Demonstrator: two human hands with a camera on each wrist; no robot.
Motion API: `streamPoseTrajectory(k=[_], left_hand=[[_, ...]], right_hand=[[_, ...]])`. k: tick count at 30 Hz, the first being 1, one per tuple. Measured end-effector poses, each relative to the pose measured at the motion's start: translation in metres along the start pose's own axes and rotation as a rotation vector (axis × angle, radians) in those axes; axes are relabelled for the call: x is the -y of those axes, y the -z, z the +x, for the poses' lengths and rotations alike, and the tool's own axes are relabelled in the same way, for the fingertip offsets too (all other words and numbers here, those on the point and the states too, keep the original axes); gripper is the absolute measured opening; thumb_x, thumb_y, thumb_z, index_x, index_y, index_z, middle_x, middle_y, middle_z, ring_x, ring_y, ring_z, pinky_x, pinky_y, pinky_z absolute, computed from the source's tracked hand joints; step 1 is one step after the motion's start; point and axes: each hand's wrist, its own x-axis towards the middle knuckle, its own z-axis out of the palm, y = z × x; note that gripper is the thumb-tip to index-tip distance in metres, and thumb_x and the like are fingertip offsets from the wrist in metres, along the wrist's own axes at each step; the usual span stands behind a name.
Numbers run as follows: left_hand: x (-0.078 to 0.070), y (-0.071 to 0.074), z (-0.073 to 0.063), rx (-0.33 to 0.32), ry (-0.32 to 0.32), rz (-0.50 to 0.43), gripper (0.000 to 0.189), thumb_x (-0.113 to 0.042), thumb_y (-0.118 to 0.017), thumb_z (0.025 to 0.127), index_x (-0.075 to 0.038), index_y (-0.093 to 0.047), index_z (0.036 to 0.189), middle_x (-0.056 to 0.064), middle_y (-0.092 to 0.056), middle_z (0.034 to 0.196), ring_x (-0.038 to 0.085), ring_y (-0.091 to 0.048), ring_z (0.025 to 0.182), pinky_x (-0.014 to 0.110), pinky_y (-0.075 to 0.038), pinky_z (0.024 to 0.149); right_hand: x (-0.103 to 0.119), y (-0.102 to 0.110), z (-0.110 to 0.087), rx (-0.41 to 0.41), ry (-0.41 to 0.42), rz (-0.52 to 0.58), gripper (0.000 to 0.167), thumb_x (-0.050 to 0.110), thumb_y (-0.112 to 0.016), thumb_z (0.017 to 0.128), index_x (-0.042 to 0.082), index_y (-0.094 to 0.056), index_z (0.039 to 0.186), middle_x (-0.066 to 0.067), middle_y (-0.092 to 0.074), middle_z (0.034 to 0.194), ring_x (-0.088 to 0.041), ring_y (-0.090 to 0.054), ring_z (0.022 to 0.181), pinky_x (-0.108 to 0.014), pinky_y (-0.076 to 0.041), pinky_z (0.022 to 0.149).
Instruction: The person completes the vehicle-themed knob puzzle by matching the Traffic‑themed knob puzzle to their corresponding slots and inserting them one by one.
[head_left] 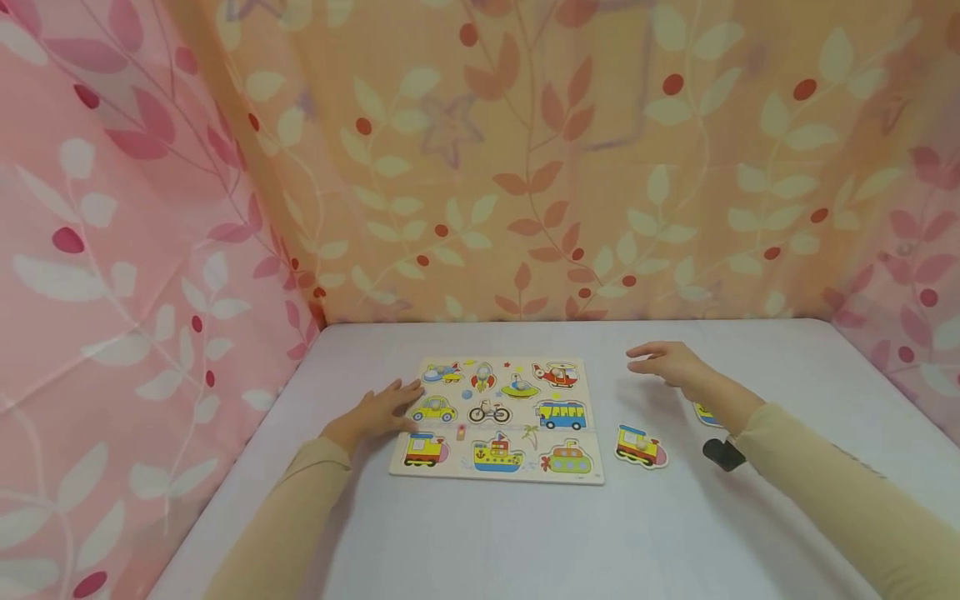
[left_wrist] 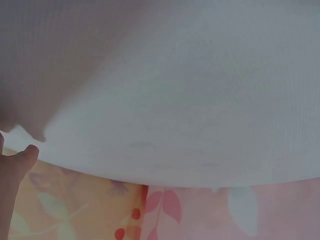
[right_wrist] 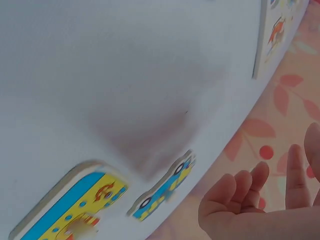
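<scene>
A wooden peg puzzle board (head_left: pixel 517 429) with vehicle pictures lies flat on the table. My left hand (head_left: pixel 378 412) rests at its left edge, fingers spread and holding nothing. In the left wrist view only part of that hand (left_wrist: pixel 15 170) shows. My right hand (head_left: pixel 672 365) is raised over the table right of the board, with nothing in it. Nearer the front lies a loose train piece (head_left: pixel 637 446). A boat piece (head_left: pixel 705 414) is partly hidden by the right forearm in the head view. The right wrist view shows it and a bus piece (right_wrist: pixel 167 187) near the right hand (right_wrist: pixel 260 200).
A white cloth covers the table (head_left: pixel 510 542). Floral curtains (head_left: pixel 480 208) stand along the back and both sides. A black object (head_left: pixel 723 454) sits at the right wrist. Several pieces with knobs, such as the bicycle (head_left: pixel 489 411), are in the board.
</scene>
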Motion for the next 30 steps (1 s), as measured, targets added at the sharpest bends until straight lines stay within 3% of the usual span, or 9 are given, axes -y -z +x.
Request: streamPoseTrajectory(k=[9, 17, 22, 25, 30], left_hand=[[0.000, 0.000, 0.000, -0.012, 0.009, 0.001, 0.078, -0.039, -0.070, 0.087, -0.012, -0.035, 0.151, 0.007, -0.024, 0.159, 0.038, -0.004, 0.147, 0.068, -0.001, 0.110], [0.001, 0.000, -0.001, -0.018, 0.004, -0.015, 0.077, -0.038, -0.070, 0.087, -0.012, -0.036, 0.151, 0.007, -0.024, 0.159, 0.037, -0.003, 0.147, 0.067, -0.001, 0.110], [-0.001, 0.000, -0.002, -0.014, 0.011, -0.031, 0.076, -0.037, -0.070, 0.088, -0.012, -0.036, 0.151, 0.006, -0.024, 0.159, 0.037, -0.003, 0.147, 0.066, -0.002, 0.111], [-0.001, 0.000, -0.001, -0.005, 0.022, -0.039, 0.077, -0.038, -0.070, 0.088, -0.013, -0.035, 0.152, 0.005, -0.022, 0.160, 0.036, -0.002, 0.147, 0.065, -0.002, 0.112], [-0.003, 0.000, -0.003, -0.004, 0.013, -0.054, 0.078, -0.038, -0.070, 0.088, -0.011, -0.035, 0.151, 0.006, -0.022, 0.160, 0.037, -0.003, 0.147, 0.065, -0.001, 0.112]], right_hand=[[-0.019, 0.026, 0.005, -0.048, -0.002, -0.007, 0.061, 0.027, -0.062, 0.096, -0.004, -0.040, 0.143, -0.035, -0.033, 0.145, -0.049, -0.035, 0.130, -0.063, -0.033, 0.103], [-0.043, 0.044, 0.022, -0.070, -0.123, -0.045, 0.070, 0.038, -0.061, 0.095, 0.003, -0.033, 0.149, -0.033, -0.010, 0.154, -0.054, -0.015, 0.137, -0.067, -0.024, 0.106], [-0.059, 0.053, 0.031, -0.076, -0.220, -0.031, 0.078, 0.042, -0.062, 0.093, 0.006, -0.027, 0.152, -0.034, -0.003, 0.154, -0.055, -0.014, 0.135, -0.066, -0.028, 0.105], [-0.066, 0.060, 0.034, -0.032, -0.249, 0.000, 0.082, 0.042, -0.064, 0.091, 0.007, -0.023, 0.153, -0.035, 0.001, 0.154, -0.055, -0.013, 0.135, -0.065, -0.027, 0.105], [-0.075, 0.072, 0.040, 0.075, -0.265, -0.008, 0.091, 0.049, -0.067, 0.087, 0.009, -0.020, 0.154, -0.035, 0.003, 0.153, -0.056, -0.004, 0.137, -0.069, -0.014, 0.107]])
